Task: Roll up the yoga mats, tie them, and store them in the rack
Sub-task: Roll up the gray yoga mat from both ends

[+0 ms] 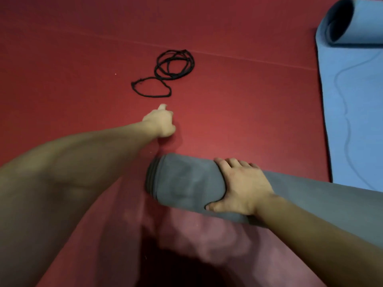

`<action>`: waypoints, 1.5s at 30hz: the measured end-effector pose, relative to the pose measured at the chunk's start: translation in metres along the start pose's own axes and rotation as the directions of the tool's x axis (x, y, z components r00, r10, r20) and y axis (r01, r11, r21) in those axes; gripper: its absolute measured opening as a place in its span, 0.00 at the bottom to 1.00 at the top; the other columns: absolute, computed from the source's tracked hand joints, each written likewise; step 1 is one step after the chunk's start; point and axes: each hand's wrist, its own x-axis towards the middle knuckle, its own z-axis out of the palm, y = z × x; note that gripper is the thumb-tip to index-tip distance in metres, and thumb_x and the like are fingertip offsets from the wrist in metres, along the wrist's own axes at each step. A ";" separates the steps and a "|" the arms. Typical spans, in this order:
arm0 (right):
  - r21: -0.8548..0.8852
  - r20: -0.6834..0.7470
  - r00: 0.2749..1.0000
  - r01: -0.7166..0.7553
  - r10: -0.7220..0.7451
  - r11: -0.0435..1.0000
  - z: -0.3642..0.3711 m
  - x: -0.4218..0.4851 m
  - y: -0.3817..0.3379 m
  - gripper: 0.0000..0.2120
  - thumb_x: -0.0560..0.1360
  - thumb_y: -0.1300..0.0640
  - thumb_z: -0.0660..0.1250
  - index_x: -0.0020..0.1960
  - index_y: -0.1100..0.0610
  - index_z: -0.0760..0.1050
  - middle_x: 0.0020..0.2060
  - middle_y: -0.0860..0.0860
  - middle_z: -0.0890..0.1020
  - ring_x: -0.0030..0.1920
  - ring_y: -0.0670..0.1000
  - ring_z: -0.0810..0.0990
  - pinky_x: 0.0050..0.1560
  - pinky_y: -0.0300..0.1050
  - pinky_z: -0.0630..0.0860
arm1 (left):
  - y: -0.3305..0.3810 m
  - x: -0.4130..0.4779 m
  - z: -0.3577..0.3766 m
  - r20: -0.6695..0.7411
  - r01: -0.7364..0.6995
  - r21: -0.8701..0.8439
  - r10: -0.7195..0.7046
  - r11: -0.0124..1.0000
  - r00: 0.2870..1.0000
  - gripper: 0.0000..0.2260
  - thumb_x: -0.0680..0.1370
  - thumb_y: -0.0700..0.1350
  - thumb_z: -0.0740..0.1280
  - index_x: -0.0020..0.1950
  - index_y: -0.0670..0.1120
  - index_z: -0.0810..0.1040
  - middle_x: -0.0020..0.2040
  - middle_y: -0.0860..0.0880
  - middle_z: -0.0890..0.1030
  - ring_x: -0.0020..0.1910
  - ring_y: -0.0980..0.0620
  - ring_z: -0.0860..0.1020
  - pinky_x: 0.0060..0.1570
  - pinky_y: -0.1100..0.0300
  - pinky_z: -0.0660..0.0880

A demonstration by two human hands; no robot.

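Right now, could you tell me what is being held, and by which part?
The right hand grips the rolled grey mat across its body, near the left end. The left hand holds nothing, short of the black cords.

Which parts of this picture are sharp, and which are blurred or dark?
Head view: the black coiled cord on the red floor is fairly sharp; the left hand looks blurred; the grey rolled foam mat that the right hand grips is evenly lit; the bottom edge sinks into dark shadow.
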 end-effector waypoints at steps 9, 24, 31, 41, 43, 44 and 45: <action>-0.007 0.011 1.000 -0.004 0.004 1.000 -0.004 0.008 0.000 0.56 0.51 0.19 0.61 0.74 0.45 0.62 0.63 0.45 0.76 0.63 0.52 0.76 0.65 0.51 0.71 | -0.026 0.085 -0.007 0.046 0.025 0.047 -0.027 0.999 0.999 0.21 0.78 0.48 0.63 0.69 0.42 0.74 0.81 0.41 0.46 0.72 0.40 0.69 0.69 0.51 0.69; 0.046 0.005 1.000 -0.006 0.006 0.999 -0.005 0.014 0.003 0.55 0.51 0.20 0.62 0.74 0.44 0.63 0.62 0.44 0.76 0.62 0.51 0.76 0.65 0.51 0.71 | -0.015 0.108 0.009 0.086 0.135 0.042 -0.138 0.990 0.987 0.28 0.77 0.49 0.61 0.78 0.48 0.63 0.82 0.48 0.44 0.78 0.37 0.52 0.74 0.40 0.60; 0.051 0.016 1.000 -0.010 0.009 0.999 -0.004 0.016 0.002 0.55 0.51 0.20 0.61 0.74 0.43 0.61 0.62 0.44 0.75 0.62 0.51 0.76 0.65 0.52 0.70 | -0.020 0.113 0.013 0.002 0.147 0.025 -0.147 0.989 0.989 0.22 0.79 0.45 0.59 0.72 0.38 0.70 0.76 0.41 0.61 0.73 0.37 0.62 0.73 0.50 0.60; 0.034 -0.001 1.000 -0.018 0.018 0.999 -0.002 0.016 0.004 0.53 0.51 0.20 0.62 0.71 0.44 0.63 0.61 0.45 0.76 0.61 0.52 0.76 0.63 0.53 0.71 | 0.011 -0.015 0.030 -0.379 -0.187 -0.629 -0.088 0.754 0.921 0.09 0.73 0.41 0.73 0.52 0.43 0.86 0.49 0.45 0.85 0.51 0.46 0.83 0.55 0.58 0.76; 0.022 -0.018 1.000 -0.012 0.013 1.000 0.000 0.014 0.003 0.53 0.51 0.20 0.62 0.71 0.44 0.63 0.61 0.45 0.76 0.61 0.53 0.76 0.63 0.53 0.71 | 0.014 -0.047 0.042 -0.433 -0.239 -0.700 -0.134 0.673 0.891 0.07 0.73 0.36 0.72 0.49 0.44 0.86 0.46 0.48 0.84 0.47 0.51 0.82 0.52 0.62 0.76; 0.013 -0.031 0.999 -0.013 0.013 1.000 0.001 0.012 0.003 0.53 0.51 0.20 0.62 0.71 0.44 0.63 0.61 0.46 0.76 0.61 0.53 0.76 0.63 0.53 0.71 | 0.017 -0.064 0.042 -0.498 -0.297 -0.691 -0.136 0.659 0.857 0.07 0.74 0.35 0.71 0.49 0.44 0.85 0.45 0.50 0.82 0.46 0.54 0.80 0.50 0.66 0.75; 0.006 -0.036 0.999 -0.015 0.016 1.000 0.002 0.009 0.002 0.54 0.51 0.20 0.62 0.71 0.45 0.63 0.61 0.46 0.76 0.61 0.53 0.76 0.64 0.53 0.71 | 0.019 -0.082 0.040 -0.564 -0.354 -0.654 -0.119 0.668 0.817 0.07 0.74 0.35 0.70 0.49 0.44 0.85 0.44 0.51 0.80 0.45 0.57 0.78 0.49 0.70 0.73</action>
